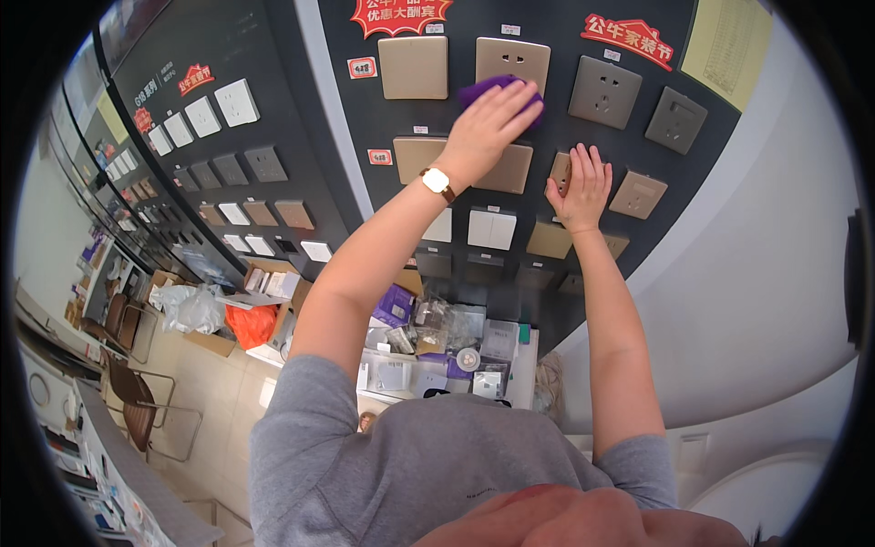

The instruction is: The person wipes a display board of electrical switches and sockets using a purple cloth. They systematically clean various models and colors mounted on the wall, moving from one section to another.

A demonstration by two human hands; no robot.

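Observation:
My left hand point(489, 123), with a watch on its wrist, presses a purple cloth point(484, 89) against the lower part of a gold socket plate point(513, 51) on a dark display board point(472, 15). A plain gold switch plate point(413, 67) is mounted to the left of it, and a grey socket plate point(605, 92) to the right. My right hand point(585, 181) lies flat with its fingers spread, partly covering a smaller gold socket plate point(562, 172). Another gold socket plate point(638, 194) sits to the right of that hand.
Below the board, a white counter point(523, 372) bears purple boxes point(393, 305), plastic-wrapped parts and loose plates. A second switch display board point(225, 41) stands at the left. Cardboard boxes, an orange bag point(251, 325) and brown chairs point(133, 393) are lower left.

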